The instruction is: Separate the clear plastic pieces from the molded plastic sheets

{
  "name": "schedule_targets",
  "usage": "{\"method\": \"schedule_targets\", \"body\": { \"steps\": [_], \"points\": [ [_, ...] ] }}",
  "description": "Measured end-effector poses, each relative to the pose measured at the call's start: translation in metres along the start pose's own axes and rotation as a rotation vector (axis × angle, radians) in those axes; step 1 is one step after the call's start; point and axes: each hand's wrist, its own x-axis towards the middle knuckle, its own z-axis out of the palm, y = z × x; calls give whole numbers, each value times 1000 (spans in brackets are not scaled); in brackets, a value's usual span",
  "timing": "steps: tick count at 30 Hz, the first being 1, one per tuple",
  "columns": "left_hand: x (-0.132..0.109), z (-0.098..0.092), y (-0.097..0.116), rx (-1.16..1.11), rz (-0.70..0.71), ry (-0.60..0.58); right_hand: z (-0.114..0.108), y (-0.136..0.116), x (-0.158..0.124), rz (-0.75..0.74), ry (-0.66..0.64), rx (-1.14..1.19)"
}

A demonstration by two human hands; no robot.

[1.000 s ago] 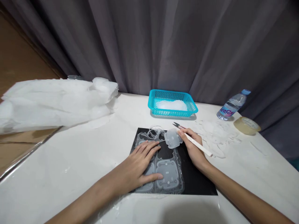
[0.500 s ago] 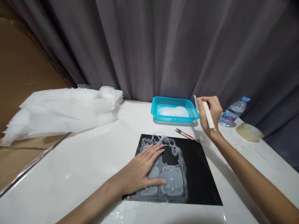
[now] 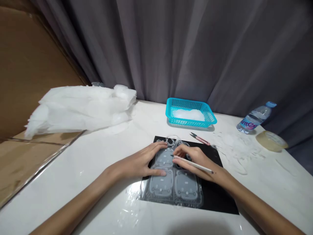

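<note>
A clear plastic sheet (image 3: 187, 185) with several rounded-square panels lies on a black mat (image 3: 218, 199). Flat on its left side rests my left hand (image 3: 141, 160), fingers stretched and thumb spread on a panel. My right hand (image 3: 195, 160) is closed around a slim white pen-like tool (image 3: 198, 165), its dark tip pointing left over the upper middle of the sheet. Whether the tip touches the plastic I cannot tell. Thin clear loops of plastic (image 3: 172, 140) curl at the sheet's top edge, partly behind my right fingers.
Pink-handled thread snips (image 3: 200, 138) lie beyond the mat. Behind them stands a blue basket (image 3: 190, 125) holding white material. Clear scraps (image 3: 237, 148), a water bottle (image 3: 255, 119) and a tape roll (image 3: 271, 141) are at right. White foam sheets (image 3: 83, 109) and cardboard (image 3: 36, 156) are at left.
My right hand came down and left from beside the basket to the sheet, still holding the white tool. The clear strip at its fingers is gone. My left hand shifted left across the sheet.
</note>
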Motion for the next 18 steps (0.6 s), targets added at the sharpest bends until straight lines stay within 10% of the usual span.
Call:
{"method": "schedule_targets", "body": {
  "steps": [18],
  "points": [
    [5, 7, 1, 74, 77, 19, 32, 11, -2, -249, -19, -147]
  ]
}}
